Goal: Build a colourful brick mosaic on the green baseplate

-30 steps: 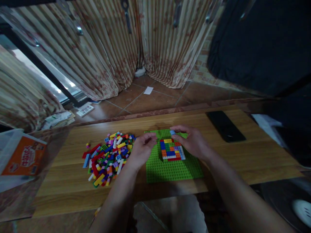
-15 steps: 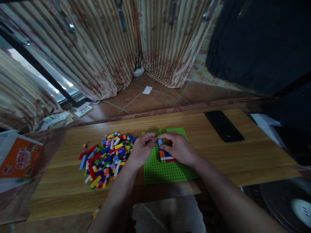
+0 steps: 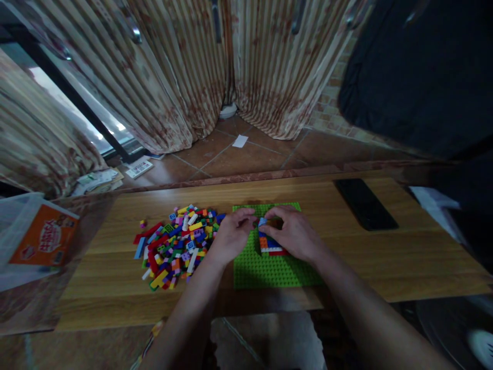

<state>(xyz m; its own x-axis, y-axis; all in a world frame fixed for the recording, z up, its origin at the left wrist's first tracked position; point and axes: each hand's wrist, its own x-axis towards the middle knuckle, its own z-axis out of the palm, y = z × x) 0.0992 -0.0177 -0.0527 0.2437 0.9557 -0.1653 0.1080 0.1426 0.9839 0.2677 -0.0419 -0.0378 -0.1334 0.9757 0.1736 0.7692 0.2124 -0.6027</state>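
A green studded baseplate [image 3: 269, 270] lies on the wooden table [image 3: 385, 257] in front of me. A small block of coloured bricks [image 3: 269, 245] stands on it, mostly covered by my hands. My right hand [image 3: 295, 234] rests over the block, fingers curled, pinching a small light-blue brick [image 3: 263, 222] at the block's far left corner. My left hand [image 3: 231, 237] is curled at the plate's left edge, its fingertips meeting the right hand's by that brick. A heap of loose coloured bricks [image 3: 175, 244] lies just left of my left hand.
A black phone [image 3: 365, 203] lies on the table's far right. An orange-labelled box in a clear container [image 3: 38, 241] stands at the far left. Striped curtains [image 3: 215, 72] hang beyond the table above a tiled floor with scattered papers [image 3: 98, 180].
My right hand has moved left from the baseplate's far edge down onto the brick block, covering most of it, and carries the light-blue brick to the block's left corner. My left hand's fingertips closed in.
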